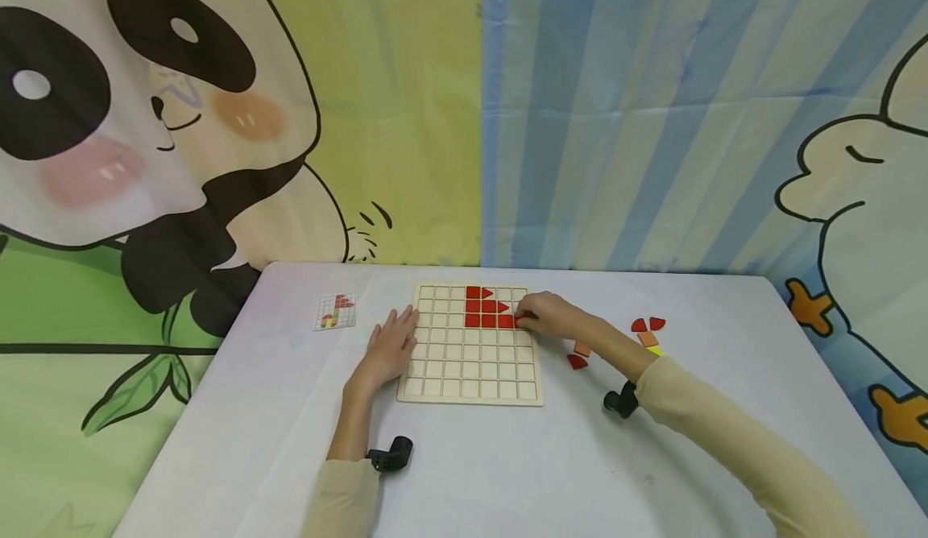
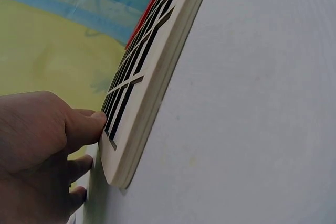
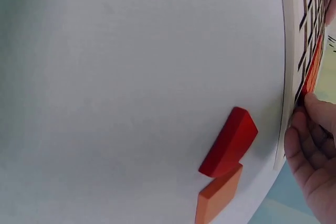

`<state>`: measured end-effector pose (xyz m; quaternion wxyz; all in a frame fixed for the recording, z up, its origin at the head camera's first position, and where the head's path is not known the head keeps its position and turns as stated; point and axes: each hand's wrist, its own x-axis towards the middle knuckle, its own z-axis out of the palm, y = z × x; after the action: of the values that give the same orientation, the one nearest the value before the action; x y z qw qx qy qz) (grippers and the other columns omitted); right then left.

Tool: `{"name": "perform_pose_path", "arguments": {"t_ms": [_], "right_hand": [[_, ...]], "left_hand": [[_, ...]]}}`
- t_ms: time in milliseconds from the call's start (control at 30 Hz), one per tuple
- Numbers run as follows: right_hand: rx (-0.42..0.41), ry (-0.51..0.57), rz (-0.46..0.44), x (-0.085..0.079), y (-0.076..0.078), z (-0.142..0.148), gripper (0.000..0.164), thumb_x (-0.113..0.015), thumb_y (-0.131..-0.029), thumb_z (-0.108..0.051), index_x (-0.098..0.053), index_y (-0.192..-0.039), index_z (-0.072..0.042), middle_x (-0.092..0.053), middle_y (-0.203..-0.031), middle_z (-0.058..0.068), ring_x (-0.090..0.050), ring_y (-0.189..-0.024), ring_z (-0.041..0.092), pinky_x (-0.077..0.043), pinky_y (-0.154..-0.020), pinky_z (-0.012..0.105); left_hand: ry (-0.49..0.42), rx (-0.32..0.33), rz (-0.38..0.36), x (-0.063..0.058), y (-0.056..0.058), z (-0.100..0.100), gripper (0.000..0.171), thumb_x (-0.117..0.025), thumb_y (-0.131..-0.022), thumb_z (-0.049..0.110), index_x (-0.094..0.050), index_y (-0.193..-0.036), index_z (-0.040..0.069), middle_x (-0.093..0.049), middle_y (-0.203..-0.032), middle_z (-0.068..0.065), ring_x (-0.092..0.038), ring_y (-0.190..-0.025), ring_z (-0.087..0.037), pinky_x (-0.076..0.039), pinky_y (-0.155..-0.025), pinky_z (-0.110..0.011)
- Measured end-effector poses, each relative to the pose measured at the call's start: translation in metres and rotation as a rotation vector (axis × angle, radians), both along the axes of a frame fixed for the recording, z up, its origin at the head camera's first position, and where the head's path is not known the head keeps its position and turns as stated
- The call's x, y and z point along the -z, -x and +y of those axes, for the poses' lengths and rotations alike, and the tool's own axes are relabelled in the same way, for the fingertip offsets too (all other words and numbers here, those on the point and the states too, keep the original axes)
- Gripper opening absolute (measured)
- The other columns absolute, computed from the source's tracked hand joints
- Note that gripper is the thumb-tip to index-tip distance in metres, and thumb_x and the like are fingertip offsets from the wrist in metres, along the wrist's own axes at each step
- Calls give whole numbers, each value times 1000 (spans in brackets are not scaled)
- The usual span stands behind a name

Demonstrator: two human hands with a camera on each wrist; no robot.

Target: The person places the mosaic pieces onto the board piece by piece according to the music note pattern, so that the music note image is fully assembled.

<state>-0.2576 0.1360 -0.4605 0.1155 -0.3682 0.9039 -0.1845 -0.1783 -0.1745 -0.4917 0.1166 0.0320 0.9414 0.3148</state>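
A wooden grid board (image 1: 468, 365) lies on the table, with several red pieces (image 1: 482, 308) set in its upper right cells. My right hand (image 1: 551, 315) is at the board's right edge, its thumb and fingers pinching a small red piece (image 3: 304, 94) at the end of the third row. The fingers partly hide this piece, so its shape is unclear. At the left edge, my left hand (image 1: 392, 346) rests with fingers extended and touching the rim. In the left wrist view the thumb (image 2: 92, 127) lies against the board's edge.
Left of the board lies a small printed pattern card (image 1: 336, 312). To the right are a loose red piece (image 3: 231, 142) and an orange piece (image 3: 219, 195). Farther right sit two red pieces (image 1: 656, 324), an orange square (image 1: 647, 339) and a yellow piece (image 1: 656, 351).
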Motion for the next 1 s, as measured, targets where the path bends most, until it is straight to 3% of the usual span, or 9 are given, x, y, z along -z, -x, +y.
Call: {"name": "perform_pose_path", "arguments": {"t_ms": [100, 367, 500, 800, 1000], "right_hand": [[-29, 13, -13, -2, 1, 1, 9, -64, -92, -10, -69, -94, -4, -70, -91, 6, -58, -76, 11, -51, -70, 25], [3, 39, -43, 0, 1, -1, 5, -66, -91, -8, -66, -91, -3, -66, -89, 9, -49, -74, 12, -43, -68, 24], [8, 59, -27, 2, 0, -1, 5, -67, -89, -7, -67, -91, -2, -67, -89, 9, -51, -74, 13, -45, -67, 24], [100, 98, 10, 4, -5, 2, 7, -70, -88, -11, -70, -90, -5, -70, -86, 6, -59, -75, 13, -50, -67, 25], [88, 120, 27, 1, -11, 6, 11, -68, -88, -7, -76, -94, -1, -72, -91, 11, -65, -82, 20, -53, -68, 24]], "left_hand": [[1, -3, -1, -1, 0, -1, 54, -41, -103, 16, -25, -154, 10, -16, -164, -8, -2, -153, -33, 2, -122, -57], [-1, -8, -4, -2, -4, 0, 54, -41, -103, 15, -25, -154, 9, -16, -164, -8, -2, -153, -33, 2, -122, -57], [3, -10, -6, -3, -4, 0, 54, -41, -103, 15, -25, -154, 10, -16, -164, -8, -2, -153, -33, 2, -123, -56], [5, -2, 0, -2, -1, 0, 54, -40, -103, 17, -24, -154, 10, -15, -164, -7, -2, -153, -32, 3, -123, -56], [3, -3, 2, -1, 0, 1, 54, -41, -103, 16, -25, -154, 10, -16, -164, -8, -2, -153, -33, 2, -122, -57]]}}
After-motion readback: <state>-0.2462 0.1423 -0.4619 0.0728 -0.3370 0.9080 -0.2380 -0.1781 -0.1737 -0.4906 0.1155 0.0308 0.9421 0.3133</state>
